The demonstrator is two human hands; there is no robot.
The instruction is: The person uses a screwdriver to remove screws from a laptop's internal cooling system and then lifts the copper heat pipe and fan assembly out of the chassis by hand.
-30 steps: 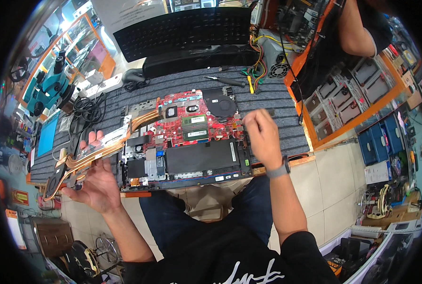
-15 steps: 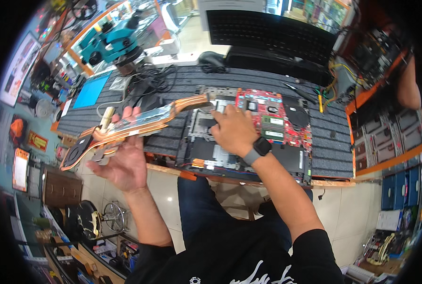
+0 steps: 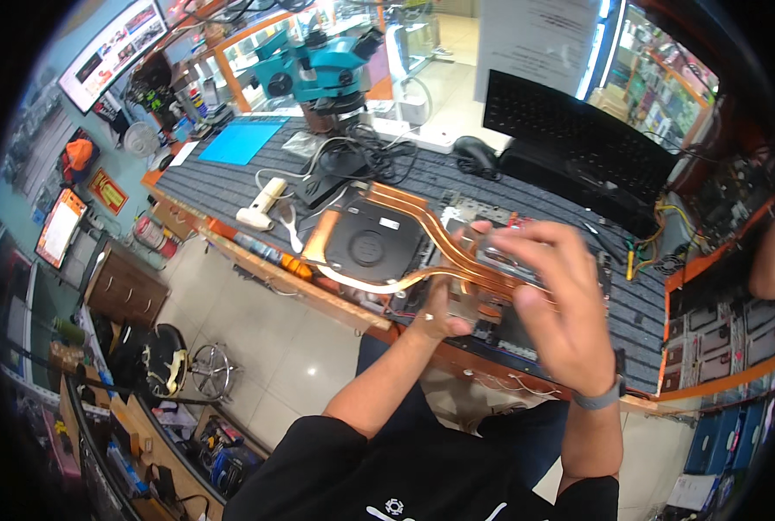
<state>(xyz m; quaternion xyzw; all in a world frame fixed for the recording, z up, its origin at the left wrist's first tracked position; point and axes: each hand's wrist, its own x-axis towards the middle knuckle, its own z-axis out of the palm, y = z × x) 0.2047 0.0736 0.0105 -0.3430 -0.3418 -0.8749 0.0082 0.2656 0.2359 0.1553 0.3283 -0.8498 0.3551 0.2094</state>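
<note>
A laptop heatsink [image 3: 451, 250] with copper pipes and a black fan [image 3: 366, 243] at its left end is held up over the bench. My left hand [image 3: 439, 314] grips its middle from below, the thumb on the near side and fingertips showing beyond the pipes. At the right end, my right hand [image 3: 571, 308], slightly blurred, has its thumb and fingers around the pipes and metal plate. Underneath, mostly covered by the heatsink and my hands, lies an opened laptop base [image 3: 474, 207]; bits of its metal frame and red circuit board show.
A ridged grey mat [image 3: 222, 187] covers the bench. Along the back stand a teal microscope [image 3: 313, 69], cables, a dark mouse [image 3: 474, 156] and an upright keyboard [image 3: 578, 130]. A cream-handled tool [image 3: 261, 207] and a brush [image 3: 291, 227] lie left of the fan. A yellow-handled tool [image 3: 630, 263] is at right.
The heatsink has moved right, over the laptop base, and turned to show its fan broadside. My right hand has left the laptop board for the heatsink's right end. The view has shifted left.
</note>
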